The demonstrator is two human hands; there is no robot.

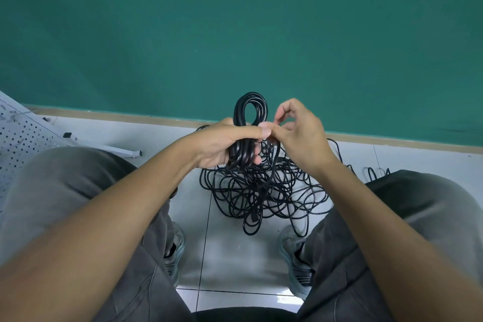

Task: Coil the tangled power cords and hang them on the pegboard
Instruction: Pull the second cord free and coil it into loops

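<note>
My left hand [222,142] grips a bundle of coiled black power cord [251,110], its loops standing up above my fist. Just to its right, my right hand [300,131] has curled fingers and pinches a strand of the same cord beside my left thumb. Below both hands a tangled heap of black cords [264,191] lies on the white tiled floor between my knees. One strand runs from the heap up toward my hands. A white pegboard [18,144] leans at the far left edge, only partly in view.
A green wall [235,34] with a tan baseboard rises right behind the heap. My knees in grey trousers flank it, with my shoes below. More cord loops [376,172] show past my right knee. The pegboard's metal foot [122,151] lies on the floor at left.
</note>
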